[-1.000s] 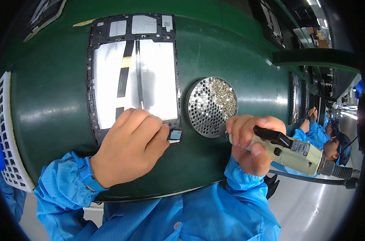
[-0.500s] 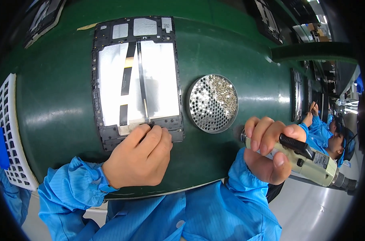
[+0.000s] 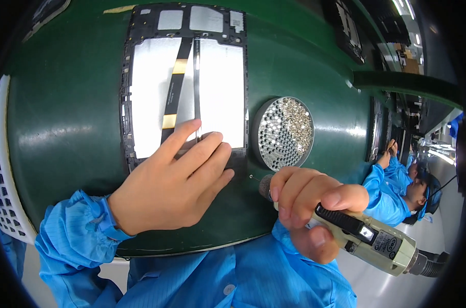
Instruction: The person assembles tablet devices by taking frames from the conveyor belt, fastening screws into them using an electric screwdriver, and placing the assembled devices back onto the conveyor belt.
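Note:
A tablet's mid-frame (image 3: pixel 220 87), black around a silvery plate, lies on the green bench. Down its middle run a black flex ribbon (image 3: pixel 175 92) with gold bands and a thin dark cable (image 3: pixel 197 66). My left hand (image 3: pixel 166 192) rests over the frame's lower end, fingers stretched out and apart, hiding that end and the lower parts of ribbon and cable. Wrapped in my right hand (image 3: pixel 317 208) is a beige electric screwdriver (image 3: pixel 384 246), its thumb lying by the black lever. The screwdriver's bit points left, with a small bright screw (image 3: pixel 251 176) at its tip, beside the frame's lower right corner.
Just right of the frame stands a round perforated tray (image 3: pixel 284 134) of small screws. A white grid rack (image 3: pixel 4 174) stands at the left edge. More device frames (image 3: pixel 350 31) lie at the far right, past a green bar (image 3: pixel 404 84). A co-worker (image 3: pixel 397 190) sits at right.
My left fingers, bunched at the frame's lower end before, have spread over it. The screwdriver has moved left toward the frame. Frame and tray appear shifted as the view moved.

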Demonstrator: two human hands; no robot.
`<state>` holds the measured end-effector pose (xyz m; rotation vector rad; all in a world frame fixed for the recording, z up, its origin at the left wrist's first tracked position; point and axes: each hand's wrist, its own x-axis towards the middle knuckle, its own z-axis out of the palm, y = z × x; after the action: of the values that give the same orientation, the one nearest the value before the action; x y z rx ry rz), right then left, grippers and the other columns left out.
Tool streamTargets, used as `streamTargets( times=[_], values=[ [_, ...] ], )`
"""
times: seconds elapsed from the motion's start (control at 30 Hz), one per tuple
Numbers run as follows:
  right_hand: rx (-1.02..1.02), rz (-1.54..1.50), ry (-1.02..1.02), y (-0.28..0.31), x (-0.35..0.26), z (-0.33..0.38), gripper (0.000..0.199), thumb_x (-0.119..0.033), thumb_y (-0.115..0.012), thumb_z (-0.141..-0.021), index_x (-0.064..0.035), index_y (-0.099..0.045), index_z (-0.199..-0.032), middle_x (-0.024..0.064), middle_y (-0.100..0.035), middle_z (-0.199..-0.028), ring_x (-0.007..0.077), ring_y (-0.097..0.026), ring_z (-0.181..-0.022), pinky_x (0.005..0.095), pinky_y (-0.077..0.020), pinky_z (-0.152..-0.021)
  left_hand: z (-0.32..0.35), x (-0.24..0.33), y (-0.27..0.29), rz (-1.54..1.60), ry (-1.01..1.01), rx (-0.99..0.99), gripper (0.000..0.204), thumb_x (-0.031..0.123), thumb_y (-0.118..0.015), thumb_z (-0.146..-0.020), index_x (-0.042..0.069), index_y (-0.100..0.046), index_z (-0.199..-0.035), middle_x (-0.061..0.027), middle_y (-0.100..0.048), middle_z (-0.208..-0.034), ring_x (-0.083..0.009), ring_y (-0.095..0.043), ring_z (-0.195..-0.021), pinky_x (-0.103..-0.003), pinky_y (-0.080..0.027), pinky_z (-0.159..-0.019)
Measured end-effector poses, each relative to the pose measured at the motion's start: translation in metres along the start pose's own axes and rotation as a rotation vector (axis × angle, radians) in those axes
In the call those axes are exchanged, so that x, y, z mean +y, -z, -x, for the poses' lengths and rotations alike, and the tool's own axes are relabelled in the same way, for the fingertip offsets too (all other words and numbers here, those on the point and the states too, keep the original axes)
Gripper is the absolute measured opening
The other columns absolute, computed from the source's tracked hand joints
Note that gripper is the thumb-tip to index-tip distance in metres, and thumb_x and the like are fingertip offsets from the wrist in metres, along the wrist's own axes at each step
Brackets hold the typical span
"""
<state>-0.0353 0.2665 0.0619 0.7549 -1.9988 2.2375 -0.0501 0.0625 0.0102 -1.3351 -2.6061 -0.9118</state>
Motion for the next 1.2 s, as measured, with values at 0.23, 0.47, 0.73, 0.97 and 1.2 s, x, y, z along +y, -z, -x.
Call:
streamTargets(
  times=[0.23, 0.47, 0.73, 0.97, 1.2],
  values=[
    [0.002, 0.006, -0.039, -0.008, 0.006, 0.002, 0.036, -0.019, -0.06, -0.084, -0.0077, -0.045, -0.115, 0.0039, -0.052, -0.065, 0.0171, -0.051, -0.057, 0.0362, -0.0435, -0.06, 0.007, -0.007, 0.003, -0.007, -0.059, 0.01, 0.018, 0.013, -0.067, -0.08, 0.003, -0.07, -0.095, -0.0169, -0.057, -0.112, -0.0316, -0.053, -0.112, -0.051, -0.039, -0.101],
    [-0.029, -0.03, -0.016, -0.005, 0.011, 0.0, 0.036, -0.01, -0.06, -0.079, -0.0028, -0.046, -0.112, 0.0074, -0.053, -0.066, 0.0196, -0.053, -0.058, 0.039, -0.0453, -0.06, 0.008, -0.005, 0.002, -0.002, -0.037, 0.027, 0.017, 0.014, -0.067, -0.081, 0.002, -0.07, -0.094, -0.0174, -0.059, -0.11, -0.0319, -0.054, -0.111, -0.051, -0.038, -0.101],
    [-0.096, -0.039, 0.061, -0.007, 0.015, 0.001, 0.038, -0.001, -0.06, -0.075, 0.0021, -0.046, -0.11, 0.0099, -0.054, -0.067, 0.0211, -0.054, -0.058, 0.0413, -0.0479, -0.06, 0.009, -0.003, 0.002, 0.057, 0.029, 0.068, 0.024, 0.014, -0.068, -0.082, -0.004, -0.065, -0.098, -0.0174, -0.059, -0.11, -0.0325, -0.054, -0.111, -0.051, -0.038, -0.101],
    [0.186, 0.019, 0.094, 0.015, -0.002, 0.002, 0.035, -0.013, -0.058, -0.085, -0.0064, -0.046, -0.117, 0.0066, -0.05, -0.066, 0.0187, -0.05, -0.058, 0.0381, -0.0435, -0.059, 0.014, 0.001, 0.004, -0.037, -0.036, 0.011, 0.022, 0.011, -0.064, -0.083, 0.001, -0.067, -0.102, -0.0198, -0.058, -0.113, -0.0346, -0.052, -0.114, -0.055, -0.035, -0.103],
    [0.281, -0.039, 0.039, 0.028, 0.005, 0.007, 0.038, -0.007, -0.056, -0.079, -0.0037, -0.045, -0.115, 0.0101, -0.049, -0.068, 0.0208, -0.05, -0.06, 0.0386, -0.0425, -0.061, 0.009, 0.007, 0.001, -0.078, -0.02, -0.002, 0.025, 0.009, -0.061, -0.08, 0.001, -0.066, -0.104, -0.0238, -0.057, -0.116, -0.0374, -0.049, -0.119, -0.057, -0.035, -0.103]
  ],
)
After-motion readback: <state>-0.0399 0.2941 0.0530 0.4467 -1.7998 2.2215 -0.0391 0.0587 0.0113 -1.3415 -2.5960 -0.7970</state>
